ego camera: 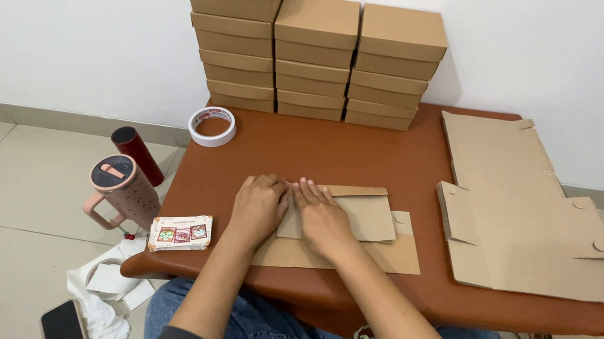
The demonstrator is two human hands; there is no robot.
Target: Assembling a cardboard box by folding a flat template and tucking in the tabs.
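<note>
A flat brown cardboard box blank (381, 236) lies folded on the brown table (322, 148), near its front edge. Both hands press down on its left part. My left hand (258, 207) lies palm down at the blank's left end, fingers together. My right hand (323, 215) rests beside it, touching it, flat on a folded flap. Neither hand grips anything; both push on the cardboard.
Three stacks of closed brown boxes (313, 53) stand at the table's back. A tape roll (212, 126) lies at back left, a pile of flat blanks (531, 216) at right, a small stack of cards (180, 232) at front left. Bottles (123, 189) and a phone (63, 326) sit on the floor.
</note>
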